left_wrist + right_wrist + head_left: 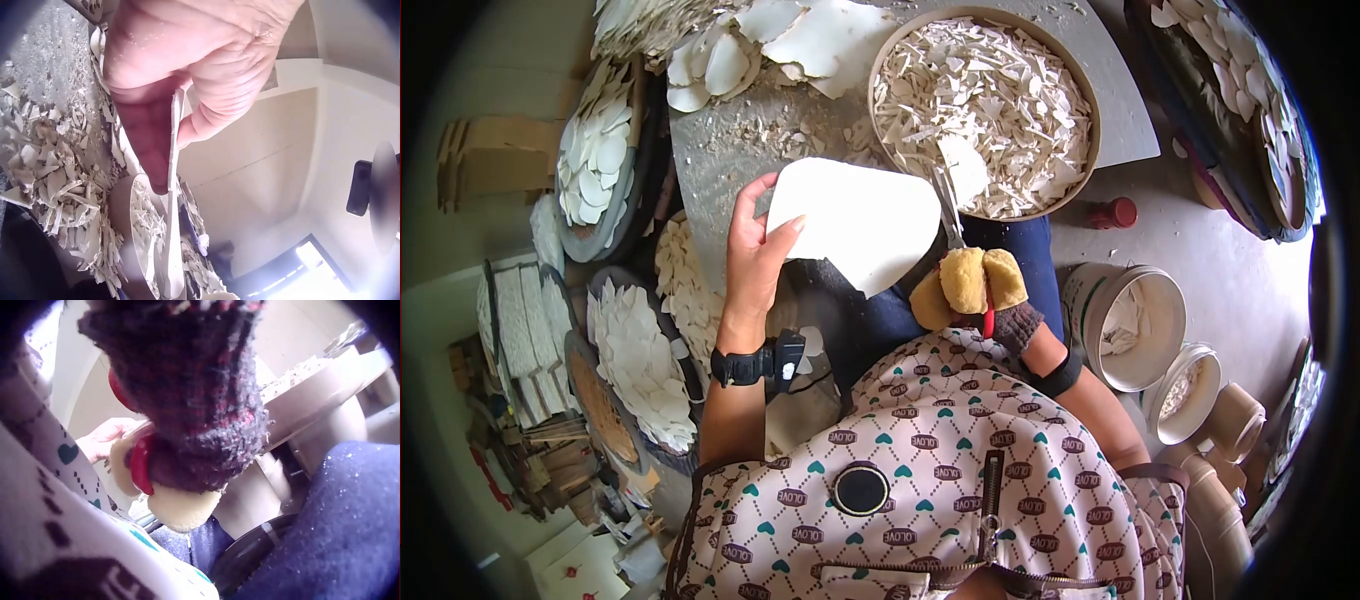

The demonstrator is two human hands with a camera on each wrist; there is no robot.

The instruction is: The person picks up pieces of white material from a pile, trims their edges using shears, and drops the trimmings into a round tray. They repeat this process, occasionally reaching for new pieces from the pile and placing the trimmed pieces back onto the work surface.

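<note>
White sheet (855, 222), edge in left hand (756, 243)

Smooth grey floor (1250, 290), dusty grey worktop (1128, 132), glaring bright opening (315, 282)

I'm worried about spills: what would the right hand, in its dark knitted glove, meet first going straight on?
Probably the near rim of the round tan tray heaped with white shards. The red-handled metal shears in the right hand overlap it in the head view, but depth is unclear.
</note>
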